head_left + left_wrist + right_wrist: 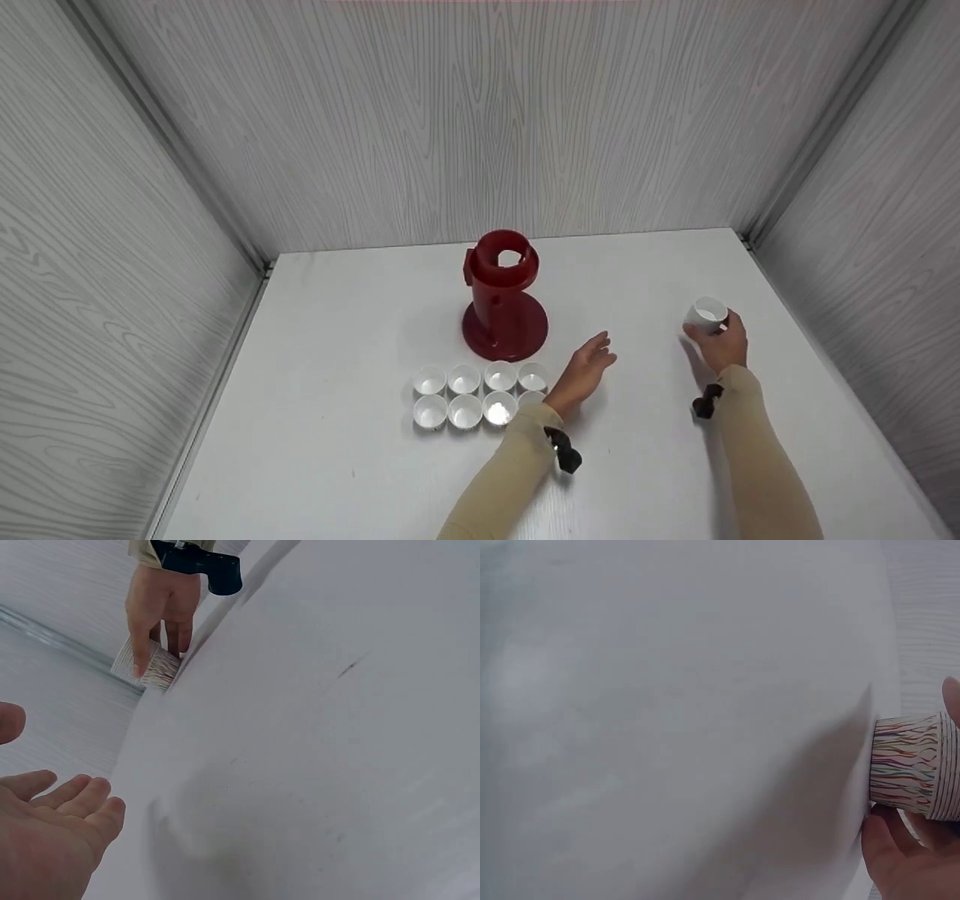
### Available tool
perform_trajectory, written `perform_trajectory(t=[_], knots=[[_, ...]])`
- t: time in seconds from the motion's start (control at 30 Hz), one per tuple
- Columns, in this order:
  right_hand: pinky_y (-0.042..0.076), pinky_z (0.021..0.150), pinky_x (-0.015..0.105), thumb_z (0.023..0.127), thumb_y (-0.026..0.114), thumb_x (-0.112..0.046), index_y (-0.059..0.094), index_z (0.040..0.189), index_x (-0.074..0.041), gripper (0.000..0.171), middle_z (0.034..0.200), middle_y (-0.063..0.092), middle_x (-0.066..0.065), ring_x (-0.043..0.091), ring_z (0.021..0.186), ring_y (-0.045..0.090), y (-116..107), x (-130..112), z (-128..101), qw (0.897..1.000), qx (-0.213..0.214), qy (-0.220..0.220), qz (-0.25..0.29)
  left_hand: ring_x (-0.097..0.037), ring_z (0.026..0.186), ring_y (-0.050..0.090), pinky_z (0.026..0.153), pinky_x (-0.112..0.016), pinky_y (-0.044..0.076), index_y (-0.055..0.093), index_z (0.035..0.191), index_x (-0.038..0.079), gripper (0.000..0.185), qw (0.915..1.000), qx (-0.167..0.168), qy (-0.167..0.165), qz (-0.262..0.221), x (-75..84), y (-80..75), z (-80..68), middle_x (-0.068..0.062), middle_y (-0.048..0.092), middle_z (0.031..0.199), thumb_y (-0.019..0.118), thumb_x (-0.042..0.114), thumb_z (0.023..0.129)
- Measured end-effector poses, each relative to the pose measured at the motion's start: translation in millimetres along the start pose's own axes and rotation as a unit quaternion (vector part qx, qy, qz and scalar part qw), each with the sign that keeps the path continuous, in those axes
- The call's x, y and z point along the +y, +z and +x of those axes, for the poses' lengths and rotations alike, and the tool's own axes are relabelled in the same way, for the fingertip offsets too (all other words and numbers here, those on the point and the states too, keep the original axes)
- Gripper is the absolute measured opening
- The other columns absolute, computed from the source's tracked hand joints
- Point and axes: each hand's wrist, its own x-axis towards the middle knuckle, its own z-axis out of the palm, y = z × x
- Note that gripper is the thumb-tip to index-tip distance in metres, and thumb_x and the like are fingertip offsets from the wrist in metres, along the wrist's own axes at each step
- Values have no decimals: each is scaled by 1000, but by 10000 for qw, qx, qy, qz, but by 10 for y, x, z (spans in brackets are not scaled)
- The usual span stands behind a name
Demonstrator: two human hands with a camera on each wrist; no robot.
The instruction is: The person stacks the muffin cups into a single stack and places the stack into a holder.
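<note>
At the right of the table my right hand [721,346] grips a stack of nested white paper cups [702,318], thumb on one side and fingers on the other. In the right wrist view the stack [904,763] shows thin coloured squiggles on its outermost cup and several rims piled together. The stack's base is close to the tabletop. My left hand [583,375] hovers with extended fingers and holds nothing, just right of two rows of white cups [465,412]. Its forearm hides part of the rightmost front cup. In the left wrist view the palm [45,847] is turned up.
A red stand [504,330] with a round base and an open tubular top stands behind the cup rows, near the table's middle. The white tabletop [315,390] is enclosed by grey wood-grain panels [450,120] at the back and both sides.
</note>
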Motion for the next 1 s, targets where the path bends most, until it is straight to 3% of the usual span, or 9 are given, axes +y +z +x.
perform_trajectory(t=[0.17,0.27,0.53,0.8,1.0], knots=[[37,122,54,97,71,-20,26,158,6,80,158,39,31,46,144,46,19,-18,-67,9999,-11,-15,99,-30,149,46,124,-42,37,41,157,5,59,9992,167,-50,-355,2,121,95,-15,51,157,54,26,103],[38,121,53,97,72,-26,28,158,3,80,159,40,27,43,144,47,52,-8,-98,9998,-176,-14,71,-30,149,46,124,-42,38,41,157,5,59,9993,122,-121,-333,-15,171,123,-14,51,157,55,26,103],[29,126,58,97,73,-25,-1,165,-4,103,173,7,24,49,155,26,37,-12,-3,9951,-896,-341,252,-29,150,45,124,-41,38,42,157,8,60,9998,116,-166,54,-12,216,221,-12,50,158,55,29,102],[35,122,58,97,72,-14,24,163,-5,82,166,33,24,46,149,40,65,-78,14,9923,-1022,-555,415,-27,150,44,124,-41,37,41,158,11,62,9994,130,-304,136,4,245,272,-9,50,159,55,28,100],[35,122,59,98,72,-15,26,162,-1,79,164,35,27,48,148,41,185,-111,-31,9906,-1162,-629,364,-27,151,44,125,-42,36,41,158,12,60,9988,159,-443,108,-35,257,296,-9,49,160,55,25,101]])
